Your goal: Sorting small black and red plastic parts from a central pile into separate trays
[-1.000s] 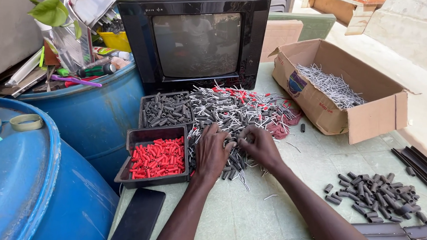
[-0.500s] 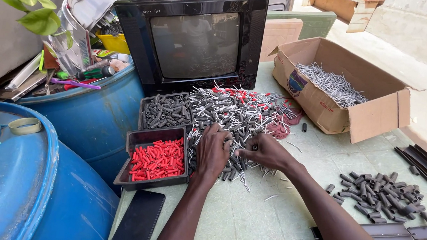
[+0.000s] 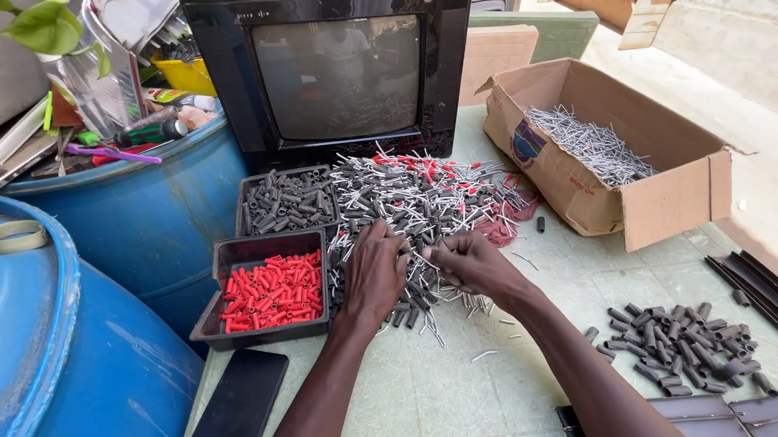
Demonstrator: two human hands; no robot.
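While both hands work at its near edge, the pile of grey sleeved pins serves as the landmark for every place below.

Pile: grey sleeves and thin metal pins with some red-capped ones mixed in, heaped on the pale green table just in front of the old black television.

Left hand: palm down on the near edge of the pile, fingers curled into the pieces; whether they pinch a single piece cannot be told.

Right hand: just right of the left hand, almost touching it, fingers drawn together around a few grey pieces at the pile's near edge.

Tray of red plugs: dark tray left of the pile's near edge, beside the left hand.

Tray of grey sleeves: dark tray touching the pile's left side, behind the red one.

Cardboard box: open, right of the pile, holding bare metal pins.

Loose dark sleeves: a smaller heap well right of the pile, nearer the person.

Black phone: lying flat on the table, near-left of the pile, below the red tray.

Blue drums: left of the pile, off the table's edge.
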